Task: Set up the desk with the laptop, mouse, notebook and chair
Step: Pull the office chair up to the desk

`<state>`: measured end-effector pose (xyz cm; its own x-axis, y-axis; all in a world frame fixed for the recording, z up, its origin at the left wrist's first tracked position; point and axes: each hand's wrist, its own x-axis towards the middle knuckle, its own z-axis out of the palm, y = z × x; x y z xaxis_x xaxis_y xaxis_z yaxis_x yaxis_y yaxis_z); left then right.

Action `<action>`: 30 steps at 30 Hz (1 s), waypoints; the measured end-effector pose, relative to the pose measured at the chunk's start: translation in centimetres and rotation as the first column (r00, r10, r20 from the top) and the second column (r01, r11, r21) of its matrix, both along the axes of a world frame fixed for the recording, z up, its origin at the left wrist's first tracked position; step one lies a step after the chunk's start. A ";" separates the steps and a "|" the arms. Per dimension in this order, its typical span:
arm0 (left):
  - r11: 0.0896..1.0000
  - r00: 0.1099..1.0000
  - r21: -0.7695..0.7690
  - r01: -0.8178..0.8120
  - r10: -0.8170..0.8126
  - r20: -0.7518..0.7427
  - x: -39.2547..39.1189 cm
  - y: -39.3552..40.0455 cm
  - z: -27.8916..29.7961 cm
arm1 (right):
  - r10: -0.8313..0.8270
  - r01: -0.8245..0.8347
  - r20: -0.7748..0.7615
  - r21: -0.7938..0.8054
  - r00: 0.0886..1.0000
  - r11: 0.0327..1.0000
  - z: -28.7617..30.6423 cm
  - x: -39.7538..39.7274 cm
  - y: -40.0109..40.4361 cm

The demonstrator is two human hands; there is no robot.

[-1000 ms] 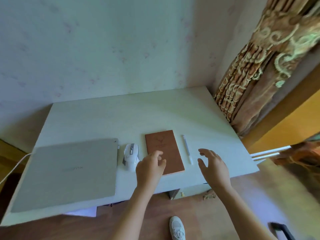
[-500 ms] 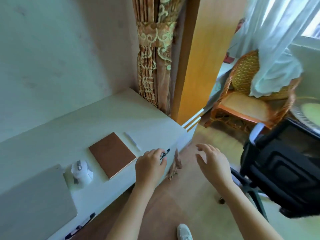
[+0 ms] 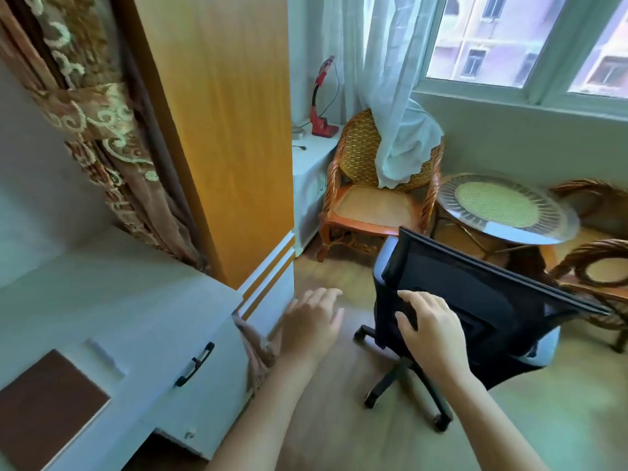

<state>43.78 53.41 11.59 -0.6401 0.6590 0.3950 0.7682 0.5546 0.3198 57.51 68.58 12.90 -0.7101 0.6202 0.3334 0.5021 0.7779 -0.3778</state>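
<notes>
- A brown notebook is lying at the left on the white surface, with a white pen just beside it.
- The left hand is hovering over the floor, fingers spread and holding nothing.
- The right hand is reaching with loosely open fingers in front of the black mesh chair; contact is unclear.
- A wicker armchair and a round glass table are standing behind the chair.

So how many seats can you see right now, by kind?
Office chair: 1
Wicker chairs: 3, the far right two only partly in view
Total: 4
</notes>
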 end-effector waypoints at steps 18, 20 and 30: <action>0.784 0.952 -0.571 0.243 -0.306 -0.016 -1.6 31.8 -1.8 | -0.273 0.290 0.176 -0.078 0.946 0.954 -5.0 5.8 27.1; 0.789 0.953 -0.562 0.250 -0.303 -0.001 -1.9 32.4 -2.5 | -0.257 0.275 0.196 -0.070 0.946 0.959 -5.4 6.3 27.5; 0.870 0.951 -0.387 0.304 -0.298 0.079 -1.3 30.5 -3.9 | -0.230 0.253 0.213 -0.088 0.950 0.964 -5.4 7.2 25.6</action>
<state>42.46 83.92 7.70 -0.3898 0.9191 0.0571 0.9147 0.3793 0.1393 64.69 94.14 7.47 -0.5793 0.8064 0.1185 0.7433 0.5823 -0.3293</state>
